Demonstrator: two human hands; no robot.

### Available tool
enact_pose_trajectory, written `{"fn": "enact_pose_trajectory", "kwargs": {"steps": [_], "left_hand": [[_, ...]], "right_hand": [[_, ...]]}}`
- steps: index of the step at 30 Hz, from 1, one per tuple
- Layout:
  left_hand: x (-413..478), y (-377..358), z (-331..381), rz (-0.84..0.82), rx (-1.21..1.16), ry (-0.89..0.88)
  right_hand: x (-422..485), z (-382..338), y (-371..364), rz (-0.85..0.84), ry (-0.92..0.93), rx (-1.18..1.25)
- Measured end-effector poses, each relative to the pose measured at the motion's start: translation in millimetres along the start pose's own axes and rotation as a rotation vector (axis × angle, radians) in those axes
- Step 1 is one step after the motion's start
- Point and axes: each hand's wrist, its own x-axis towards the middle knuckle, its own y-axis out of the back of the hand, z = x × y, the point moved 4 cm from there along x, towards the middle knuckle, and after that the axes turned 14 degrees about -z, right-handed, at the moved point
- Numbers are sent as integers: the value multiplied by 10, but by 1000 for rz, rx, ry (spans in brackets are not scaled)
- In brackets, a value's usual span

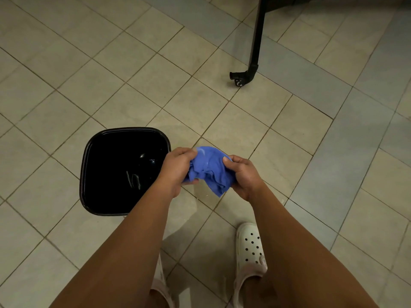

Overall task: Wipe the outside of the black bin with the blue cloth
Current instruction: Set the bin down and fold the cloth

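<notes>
In the head view, both forearms are extended forward and down from the bottom of the frame, and the hands are brought together above the tiled floor (111, 63). The left hand (178, 167) is seen from the back, with its fingers curled over the left edge of the blue cloth (211, 172). The right hand (244, 174) is turned inward, and its thumb is pressed on the cloth's upper right side while its fingers are wrapped beneath. The cloth is thus gripped by both hands.

The black bin (133, 128) is stood upright on the floor, its opening facing the camera. Its near right corner is covered by the left forearm. Only glossy reflections are seen in its dark interior; what it holds cannot be told.

The cloth is bunched between the two hands, with a loose corner hung below the fingers. It is held just to the right of the bin's rim and is not seen touching it.

A white clog (251, 247) is seen under the right forearm. A black frame leg (255, 41) ending in a castor (239, 82) is stood well apart, at the upper right.
</notes>
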Motion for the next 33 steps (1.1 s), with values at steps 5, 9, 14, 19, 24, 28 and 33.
{"fn": "enact_pose_trajectory", "kwargs": {"steps": [5,9,14,19,24,28,33], "left_hand": [[4,-106,-178,-129,-292,60],[86,-237,-331,-134,-487,40],[203,-381,-515,-50,-528,112],[280,-294,-633,76,-470,135],[342,-305,-579,30,-355,233],[458,-282,-532,122,-305,170],[597,-204,-540,238,-212,10]], "right_hand": [[-62,62,82,-71,-2,132],[-11,114,35,-86,-3,257],[45,132,10,-4,-75,186],[167,184,-16,114,-147,-140],[273,128,-93,152,-121,-302],[344,60,-117,161,-66,-375],[478,-3,-124,147,15,-529]]}}
